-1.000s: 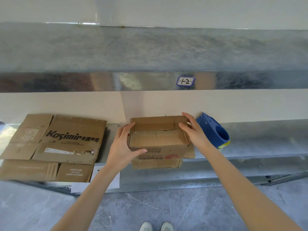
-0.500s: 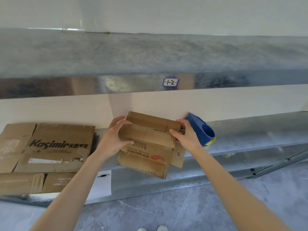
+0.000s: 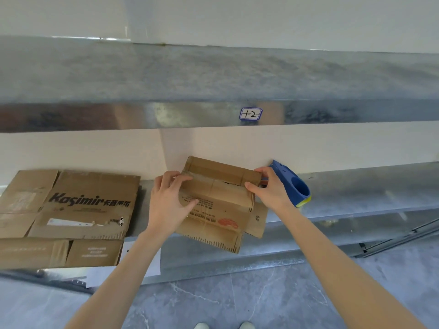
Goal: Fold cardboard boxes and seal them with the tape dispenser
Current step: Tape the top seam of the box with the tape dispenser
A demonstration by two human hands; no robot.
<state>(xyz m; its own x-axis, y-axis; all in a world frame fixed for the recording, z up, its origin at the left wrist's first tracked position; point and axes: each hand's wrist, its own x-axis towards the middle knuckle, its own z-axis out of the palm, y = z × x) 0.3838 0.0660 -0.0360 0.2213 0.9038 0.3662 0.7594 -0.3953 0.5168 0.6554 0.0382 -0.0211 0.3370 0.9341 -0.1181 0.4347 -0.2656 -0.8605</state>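
small cardboard box (image 3: pixel 221 205) sits tilted over the front edge of the lower metal shelf (image 3: pixel 361 193), top flaps folded inward, bottom flaps hanging loose. left hand (image 3: pixel 166 205) grips the box's left end, fingers curled over the top flap, thumb pressed on the printed front face; right hand (image 3: pixel 270 189) pinches the right end, thumb in front, fingers behind, both forearms reaching forward. blue tape dispenser (image 3: pixel 295 186) rests on the shelf just behind the right hand; flattened kasimir cardboard (image 3: pixel 90 203) lies to the left.
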